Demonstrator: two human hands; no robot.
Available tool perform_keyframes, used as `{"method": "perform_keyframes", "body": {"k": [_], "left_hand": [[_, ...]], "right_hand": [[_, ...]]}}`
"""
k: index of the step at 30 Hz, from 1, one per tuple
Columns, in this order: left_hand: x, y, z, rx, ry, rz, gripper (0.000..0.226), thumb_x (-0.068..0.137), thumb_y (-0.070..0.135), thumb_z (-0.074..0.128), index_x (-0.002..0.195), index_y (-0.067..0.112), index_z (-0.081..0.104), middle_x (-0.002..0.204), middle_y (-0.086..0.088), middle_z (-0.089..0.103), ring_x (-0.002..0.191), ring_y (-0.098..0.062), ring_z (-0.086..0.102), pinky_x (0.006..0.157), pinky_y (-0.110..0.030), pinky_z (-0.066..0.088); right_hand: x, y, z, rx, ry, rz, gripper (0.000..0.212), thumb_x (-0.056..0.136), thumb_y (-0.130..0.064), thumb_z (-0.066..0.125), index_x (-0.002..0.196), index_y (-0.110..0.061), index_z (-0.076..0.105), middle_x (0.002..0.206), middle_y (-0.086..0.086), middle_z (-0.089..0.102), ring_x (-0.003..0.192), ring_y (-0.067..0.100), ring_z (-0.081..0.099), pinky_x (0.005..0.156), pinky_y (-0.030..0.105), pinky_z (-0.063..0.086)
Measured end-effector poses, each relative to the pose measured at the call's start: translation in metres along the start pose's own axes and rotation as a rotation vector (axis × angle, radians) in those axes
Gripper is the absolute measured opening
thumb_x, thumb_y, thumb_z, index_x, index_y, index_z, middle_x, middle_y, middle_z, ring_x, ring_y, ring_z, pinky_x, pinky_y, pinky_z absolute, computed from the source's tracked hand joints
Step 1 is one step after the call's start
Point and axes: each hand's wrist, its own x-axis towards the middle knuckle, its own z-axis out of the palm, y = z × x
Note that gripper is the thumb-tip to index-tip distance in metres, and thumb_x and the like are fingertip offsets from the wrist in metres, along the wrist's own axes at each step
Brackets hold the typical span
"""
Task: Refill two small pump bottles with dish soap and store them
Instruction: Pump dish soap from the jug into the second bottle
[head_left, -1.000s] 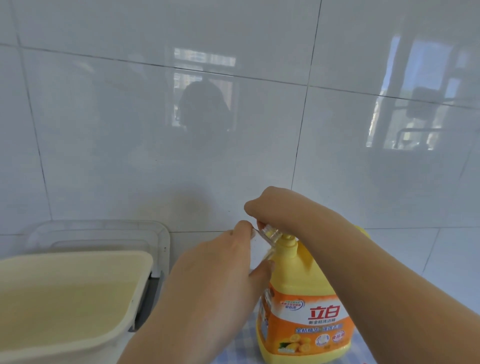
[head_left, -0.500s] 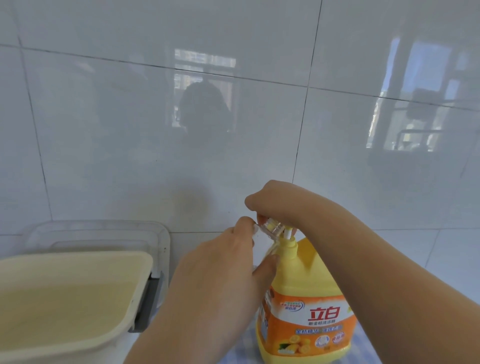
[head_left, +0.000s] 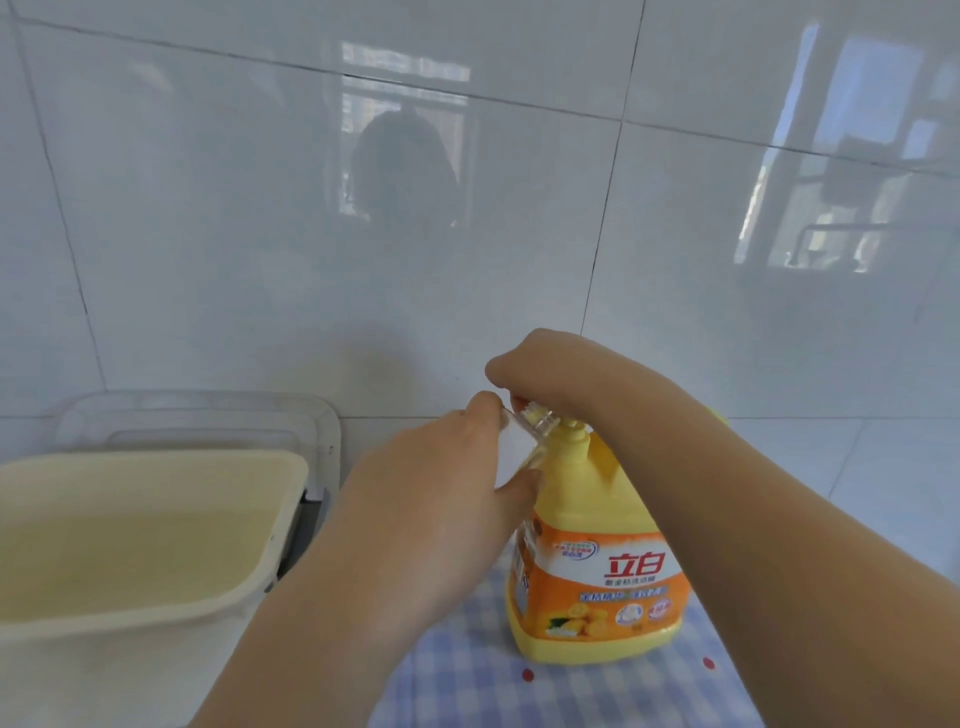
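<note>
A big yellow dish soap jug with an orange label stands upright on a blue checked cloth. My right hand sits on top of its pump head, fingers curled over it; the pump itself is hidden under the hand. My left hand holds a small clear bottle tilted, its open threaded neck up against the jug's pump spout. Most of the small bottle is hidden behind my left hand. A second small bottle is not in view.
A cream plastic tub sits at the left, with a clear plastic container behind it against the wall. White glossy wall tiles rise straight behind the jug.
My right hand has sunk lower on the pump head, and my left hand has kept the small bottle's neck at the spout. The view has shifted a little.
</note>
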Motion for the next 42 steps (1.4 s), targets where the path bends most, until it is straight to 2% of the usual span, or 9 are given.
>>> {"method": "perform_keyframes", "body": {"k": [8, 11, 18, 29, 34, 38, 40, 42], "left_hand": [[0.000, -0.001, 0.005, 0.017, 0.018, 0.011, 0.027, 0.093, 0.058, 0.040, 0.101, 0.032, 0.035, 0.092, 0.010, 0.057, 0.081, -0.011, 0.059, 0.063, -0.029, 0.045], [0.001, -0.002, 0.005, 0.007, 0.015, 0.012, 0.028, 0.093, 0.058, 0.040, 0.103, 0.032, 0.037, 0.093, 0.010, 0.058, 0.078, -0.012, 0.061, 0.067, -0.031, 0.049], [0.002, -0.001, 0.006, 0.012, 0.033, 0.010, 0.033, 0.092, 0.061, 0.035, 0.111, 0.034, 0.038, 0.095, 0.011, 0.059, 0.072, -0.010, 0.063, 0.064, -0.028, 0.049], [0.002, 0.002, 0.004, -0.010, 0.067, 0.000, 0.038, 0.091, 0.063, 0.033, 0.118, 0.036, 0.037, 0.107, 0.015, 0.059, 0.074, -0.010, 0.064, 0.066, -0.027, 0.049], [0.002, 0.002, 0.004, -0.055, 0.054, -0.001, 0.037, 0.091, 0.062, 0.034, 0.118, 0.037, 0.037, 0.111, 0.016, 0.058, 0.076, -0.010, 0.064, 0.068, -0.026, 0.051], [0.001, 0.003, 0.002, -0.068, 0.046, 0.000, 0.036, 0.092, 0.062, 0.034, 0.118, 0.037, 0.037, 0.110, 0.017, 0.058, 0.075, -0.009, 0.063, 0.064, -0.022, 0.048], [0.002, 0.003, 0.002, -0.060, 0.049, 0.008, 0.035, 0.092, 0.061, 0.035, 0.117, 0.037, 0.037, 0.109, 0.016, 0.058, 0.074, -0.009, 0.062, 0.063, -0.021, 0.046], [0.001, 0.002, 0.003, -0.059, 0.041, 0.005, 0.032, 0.092, 0.060, 0.036, 0.113, 0.036, 0.038, 0.104, 0.015, 0.058, 0.073, -0.008, 0.061, 0.059, -0.021, 0.043]], "right_hand": [[0.006, 0.000, 0.001, 0.020, -0.022, -0.018, 0.020, 0.091, -0.013, 0.043, 0.072, -0.013, 0.044, 0.063, 0.001, 0.039, 0.051, 0.015, 0.030, 0.050, 0.023, 0.025], [0.007, 0.001, 0.001, 0.023, -0.010, -0.013, 0.020, 0.090, -0.014, 0.043, 0.070, -0.014, 0.044, 0.061, 0.000, 0.037, 0.051, 0.015, 0.029, 0.049, 0.023, 0.025], [0.010, 0.003, 0.003, 0.034, 0.053, 0.019, 0.021, 0.085, -0.021, 0.044, 0.074, -0.014, 0.060, 0.066, 0.000, 0.052, 0.054, 0.016, 0.045, 0.055, 0.024, 0.036], [0.006, 0.002, -0.006, 0.022, 0.112, -0.006, 0.025, 0.085, -0.022, 0.045, 0.070, -0.012, 0.062, 0.058, 0.000, 0.055, 0.049, 0.018, 0.051, 0.052, 0.022, 0.038], [0.003, -0.002, -0.009, 0.029, -0.026, 0.000, 0.027, 0.091, -0.018, 0.043, 0.088, -0.003, 0.065, 0.080, 0.015, 0.067, 0.050, 0.024, 0.056, 0.048, 0.020, 0.040], [0.001, -0.002, -0.011, 0.029, -0.066, -0.020, 0.026, 0.094, -0.018, 0.041, 0.092, -0.002, 0.062, 0.095, 0.016, 0.067, 0.061, 0.027, 0.057, 0.048, 0.021, 0.039], [0.001, -0.002, -0.011, 0.026, -0.069, -0.020, 0.025, 0.094, -0.019, 0.042, 0.091, -0.003, 0.060, 0.090, 0.012, 0.064, 0.065, 0.028, 0.057, 0.048, 0.022, 0.038], [0.001, -0.002, -0.010, 0.028, -0.075, -0.018, 0.023, 0.094, -0.019, 0.043, 0.083, -0.005, 0.058, 0.076, 0.007, 0.058, 0.060, 0.025, 0.055, 0.047, 0.022, 0.037]]}}
